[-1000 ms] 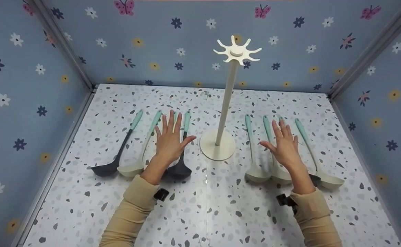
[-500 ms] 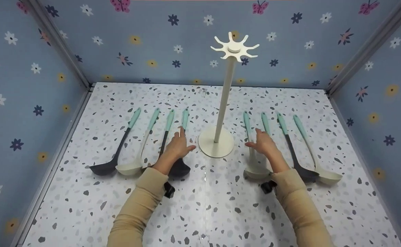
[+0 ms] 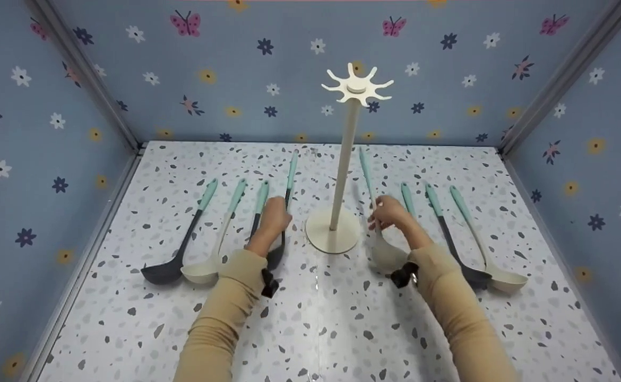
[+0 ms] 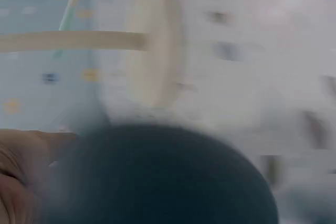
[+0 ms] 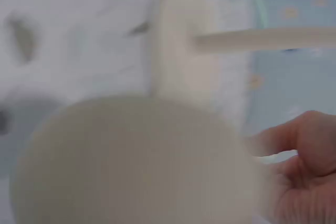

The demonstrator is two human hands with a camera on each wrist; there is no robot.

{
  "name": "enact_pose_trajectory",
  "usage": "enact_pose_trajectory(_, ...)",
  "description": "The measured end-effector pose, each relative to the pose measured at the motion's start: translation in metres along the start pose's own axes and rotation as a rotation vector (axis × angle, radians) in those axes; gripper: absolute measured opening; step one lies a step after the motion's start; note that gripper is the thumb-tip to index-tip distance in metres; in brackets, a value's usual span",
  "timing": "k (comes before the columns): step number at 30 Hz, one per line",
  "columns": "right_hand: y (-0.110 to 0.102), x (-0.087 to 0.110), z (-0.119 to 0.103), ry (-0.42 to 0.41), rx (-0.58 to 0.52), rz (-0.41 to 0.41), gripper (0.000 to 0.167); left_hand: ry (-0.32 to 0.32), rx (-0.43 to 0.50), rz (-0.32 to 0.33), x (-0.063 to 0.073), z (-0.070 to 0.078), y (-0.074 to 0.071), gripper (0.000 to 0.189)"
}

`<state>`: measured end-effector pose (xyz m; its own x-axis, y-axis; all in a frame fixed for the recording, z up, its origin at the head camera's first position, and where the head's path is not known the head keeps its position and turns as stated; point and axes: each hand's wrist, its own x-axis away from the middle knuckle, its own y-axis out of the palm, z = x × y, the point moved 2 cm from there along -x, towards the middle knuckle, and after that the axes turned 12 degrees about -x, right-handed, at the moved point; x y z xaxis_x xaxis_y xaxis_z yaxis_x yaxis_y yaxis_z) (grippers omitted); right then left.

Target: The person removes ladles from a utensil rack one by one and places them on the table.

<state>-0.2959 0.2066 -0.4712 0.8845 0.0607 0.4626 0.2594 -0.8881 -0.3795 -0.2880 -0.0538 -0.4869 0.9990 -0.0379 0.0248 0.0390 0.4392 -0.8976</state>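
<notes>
In the head view my left hand [image 3: 275, 216] grips the shaft of a black ladle [image 3: 292, 172] with a mint handle, which points toward the back wall. Its dark bowl [image 4: 163, 177] fills the lower part of the left wrist view. On the other side, my right hand [image 3: 391, 212] holds a cream ladle [image 3: 387, 255] by the shaft, mint handle tipped up and away. The right wrist view shows that pale bowl [image 5: 136, 161] close up, fingers curled at the shaft. Between the hands stands a cream utensil stand [image 3: 345, 164] with a round base and a ring of hooks.
Left of my left hand lie a black ladle [image 3: 164, 271], a cream ladle [image 3: 203, 270] and another black one [image 3: 262, 196] partly behind the arm. To the right rest a partly covered ladle [image 3: 407, 196], a black ladle [image 3: 475, 277] and a cream ladle [image 3: 507, 280]. Patterned walls [image 3: 236, 53] enclose the speckled table.
Both hands, spread open over the ladles at first, have moved inward and taken hold of the two innermost ladles. Those handles have shifted toward the back, tilting up.
</notes>
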Motion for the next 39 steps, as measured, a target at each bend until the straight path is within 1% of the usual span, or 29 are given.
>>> enact_pose_trajectory(1, -0.006, 0.009, -0.013, -0.101, -0.095, 0.018, 0.026, 0.045, 0.063, 0.072, 0.0, 0.007, -0.015, 0.009)
enact_pose_trajectory(2, -0.011, 0.018, -0.027, -0.21, -0.164, 0.043, 0.026, 0.054, 0.127, 0.099, 0.003, 0.021, -0.036, 0.013)
enact_pose_trajectory(3, -0.017, 0.027, -0.041, -0.327, -0.205, 0.072, 0.026, 0.115, 0.178, 0.177, 0.002, 0.03, -0.051, 0.015)
enact_pose_trajectory(5, -0.025, 0.04, -0.063, -0.53, -0.229, 0.139, 0.025, 0.25, 0.248, 0.33, 0.002, 0.048, -0.077, 0.017)
enact_pose_trajectory(6, -0.028, 0.045, -0.072, -0.6, -0.22, 0.174, 0.025, 0.303, 0.266, 0.384, 0.001, 0.055, -0.086, 0.02)
enact_pose_trajectory(7, -0.03, 0.049, -0.078, -0.648, -0.204, 0.204, 0.025, 0.346, 0.283, 0.422, 0.0, 0.061, -0.093, 0.022)
enact_pose_trajectory(8, -0.031, 0.051, -0.082, -0.675, -0.176, 0.227, 0.024, 0.376, 0.294, 0.448, -0.001, 0.066, -0.097, 0.025)
enact_pose_trajectory(10, -0.033, 0.053, -0.086, -0.697, -0.104, 0.265, 0.024, 0.406, 0.309, 0.471, -0.003, 0.071, -0.1, 0.028)
enact_pose_trajectory(12, -0.035, 0.053, -0.085, -0.708, -0.046, 0.296, 0.024, 0.409, 0.329, 0.471, -0.006, 0.071, -0.098, 0.029)
enact_pose_trajectory(14, -0.037, 0.051, -0.082, -0.741, -0.009, 0.322, 0.025, 0.409, 0.34, 0.475, -0.009, 0.07, -0.094, 0.03)
enact_pose_trajectory(18, -0.045, 0.05, -0.081, -0.811, 0.0, 0.354, 0.025, 0.416, 0.347, 0.512, -0.017, 0.066, -0.09, 0.029)
enact_pose_trajectory(24, -0.052, 0.05, -0.087, -0.795, -0.042, 0.331, 0.026, 0.437, 0.393, 0.555, -0.029, 0.062, -0.089, 0.028)
enact_pose_trajectory(26, -0.053, 0.05, -0.086, -0.806, -0.044, 0.351, 0.026, 0.441, 0.4, 0.565, -0.032, 0.063, -0.086, 0.027)
enact_pose_trajectory(27, -0.055, 0.049, -0.085, -0.819, -0.03, 0.374, 0.026, 0.445, 0.403, 0.569, -0.033, 0.064, -0.084, 0.026)
enact_pose_trajectory(30, -0.059, 0.048, -0.082, -0.856, 0.021, 0.468, 0.025, 0.448, 0.422, 0.568, -0.035, 0.068, -0.078, 0.025)
enact_pose_trajectory(33, -0.064, 0.049, -0.081, -0.89, 0.036, 0.549, 0.024, 0.434, 0.462, 0.54, -0.036, 0.073, -0.074, 0.025)
enact_pose_trajectory(37, -0.065, 0.049, -0.086, -0.894, 0.024, 0.594, 0.023, 0.405, 0.502, 0.495, -0.036, 0.076, -0.07, 0.026)
enact_pose_trajectory(39, -0.06, 0.047, -0.09, -0.878, 0.039, 0.595, 0.023, 0.389, 0.507, 0.487, -0.034, 0.072, -0.07, 0.026)
